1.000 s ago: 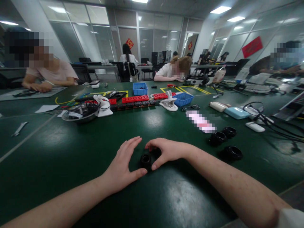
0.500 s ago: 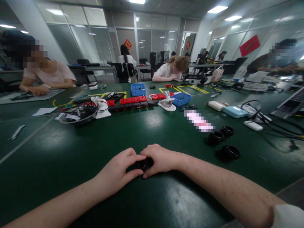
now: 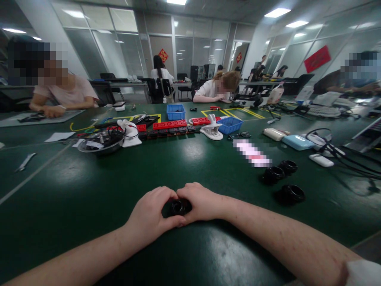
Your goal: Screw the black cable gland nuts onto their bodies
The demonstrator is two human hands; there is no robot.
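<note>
A small black ring-shaped part (image 3: 177, 207) with a round opening on top sits low over the green table, between my hands. My left hand (image 3: 151, 211) curls round its left side, thumb in front and fingers behind. From the right, my right hand (image 3: 202, 201) grips the same part, its fingers meeting those of my left hand. Much of the part is covered by my fingers. Off to the right stand three similar black rings: a near one (image 3: 293, 193), a middle one (image 3: 274, 174) and a far one (image 3: 288, 167).
On the green table (image 3: 104, 182) lie a wrench (image 3: 26, 162), a metal bowl of parts (image 3: 101, 145), white clips (image 3: 212, 129), red power strips (image 3: 169, 124) and blue bins (image 3: 175, 113). Cables and a light-blue case (image 3: 297, 142) are at the right. Several people sit around.
Both hands stay on the black part. My left fingers and thumb have shifted and reach further round it, so its round opening shows more clearly. The view has turned slightly left.
</note>
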